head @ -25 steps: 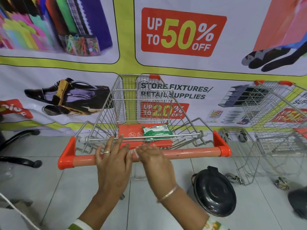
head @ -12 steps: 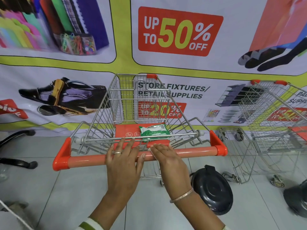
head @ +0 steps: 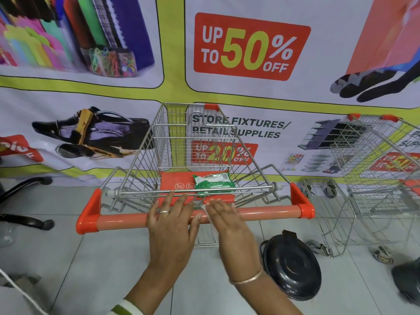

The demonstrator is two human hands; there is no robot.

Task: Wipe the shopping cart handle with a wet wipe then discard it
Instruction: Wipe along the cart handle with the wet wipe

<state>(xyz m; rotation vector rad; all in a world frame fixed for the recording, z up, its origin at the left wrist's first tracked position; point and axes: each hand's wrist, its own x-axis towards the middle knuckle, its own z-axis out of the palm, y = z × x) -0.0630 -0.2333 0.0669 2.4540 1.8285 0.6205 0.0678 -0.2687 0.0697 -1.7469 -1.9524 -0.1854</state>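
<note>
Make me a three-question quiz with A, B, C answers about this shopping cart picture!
1. Where is the green packet?
A. on the floor
B. on the cart's fold-out seat
C. in the bin

2. What colour is the cart handle?
A. orange-red
B. blue
C. green

3. What is the lid of the black bin doing?
A. missing
B. standing open
C. shut

Answers:
1 B, the packet lies on the red seat flap.
2 A, the bar and its end caps are orange-red.
3 C, the lid covers the bin.
</note>
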